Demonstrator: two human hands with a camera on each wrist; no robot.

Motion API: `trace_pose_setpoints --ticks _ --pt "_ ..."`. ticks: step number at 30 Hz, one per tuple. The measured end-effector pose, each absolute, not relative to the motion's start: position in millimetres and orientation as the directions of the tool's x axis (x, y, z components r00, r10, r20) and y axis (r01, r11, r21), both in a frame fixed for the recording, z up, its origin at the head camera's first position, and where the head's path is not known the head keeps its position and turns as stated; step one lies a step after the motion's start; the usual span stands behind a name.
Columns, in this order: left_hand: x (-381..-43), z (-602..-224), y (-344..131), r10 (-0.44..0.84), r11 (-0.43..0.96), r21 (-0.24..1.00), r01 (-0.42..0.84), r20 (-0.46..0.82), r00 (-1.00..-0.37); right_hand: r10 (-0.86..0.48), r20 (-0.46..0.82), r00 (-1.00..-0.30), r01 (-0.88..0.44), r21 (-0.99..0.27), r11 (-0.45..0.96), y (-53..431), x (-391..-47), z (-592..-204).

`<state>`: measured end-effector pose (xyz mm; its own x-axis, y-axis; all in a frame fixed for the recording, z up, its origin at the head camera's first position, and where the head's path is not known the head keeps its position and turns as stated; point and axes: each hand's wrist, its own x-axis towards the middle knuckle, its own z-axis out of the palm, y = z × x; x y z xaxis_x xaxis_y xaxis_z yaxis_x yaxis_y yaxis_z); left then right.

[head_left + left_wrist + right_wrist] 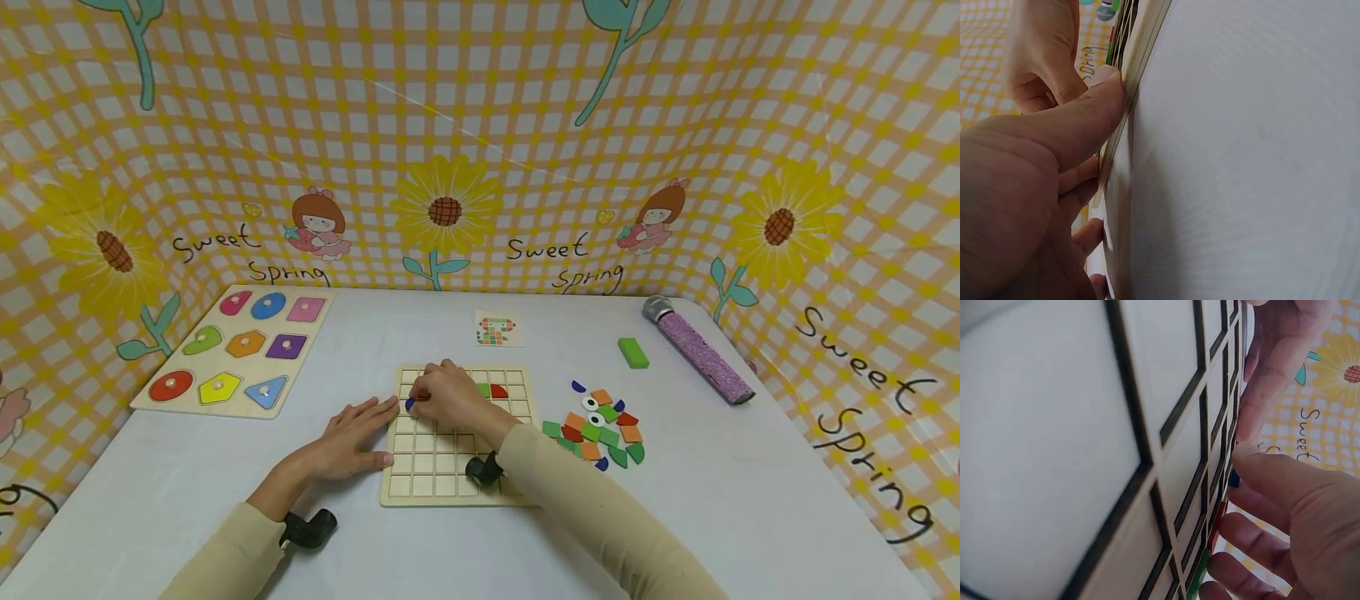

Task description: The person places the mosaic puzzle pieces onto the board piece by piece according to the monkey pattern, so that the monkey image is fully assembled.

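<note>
Plywood grid board point(423, 486), a green piece point(483, 390) and a round-edged red piece point(499, 391) in its shallow square cells, lies on the white tabletop point(750, 500), the right hand point(448, 393) pinching a dark-blue piece point(409, 405) at the board's left side, the left hand point(347, 442), fingers extended, touching its left edge.

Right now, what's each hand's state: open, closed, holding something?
Left hand: open, touching the edge of the grid board.
Right hand: closed, pinching a blue piece.
</note>
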<state>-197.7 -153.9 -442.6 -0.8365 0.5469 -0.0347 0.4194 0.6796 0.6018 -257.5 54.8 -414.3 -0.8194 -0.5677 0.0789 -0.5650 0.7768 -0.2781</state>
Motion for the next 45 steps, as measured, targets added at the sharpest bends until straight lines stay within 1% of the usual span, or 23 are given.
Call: trace_pose_setpoints --ticks 5,9,19,25,30,32,37,45 --pt "-197 -443 -154 0.546 0.678 0.602 0.421 -0.029 -0.838 -0.598 0.120 -0.793 -0.609 -0.212 0.764 56 -258 -418" --pt "-198 -443 -154 0.547 0.680 0.598 0.425 -0.027 -0.837 -0.609 0.134 -0.782 -0.623 -0.192 0.758 57 -258 -419" --pt "-199 -443 -155 0.558 0.669 0.606 0.431 -0.027 -0.829 -0.608 0.127 -0.784 -0.620 -0.201 0.758 59 -254 -414" --pt "-198 -442 -154 0.553 0.669 0.611 0.422 -0.030 -0.833 -0.584 0.152 -0.797 -0.603 -0.258 0.755 69 -249 -403" --pt "-198 -442 -152 0.546 0.673 0.615 0.412 -0.037 -0.837 -0.563 0.177 -0.807 -0.590 -0.299 0.750 91 -241 -394" --pt "-197 -442 -152 0.546 0.672 0.613 0.415 -0.033 -0.837 -0.551 0.197 -0.811 -0.585 -0.296 0.755 103 -238 -392" --pt "-197 -442 -154 0.546 0.670 0.614 0.417 -0.028 -0.837 -0.513 0.247 -0.822 -0.567 -0.273 0.777 139 -232 -391" --pt "-197 -442 -153 0.543 0.674 0.617 0.405 -0.042 -0.839 -0.436 0.255 -0.863 -0.501 -0.310 0.808 202 -225 -392"
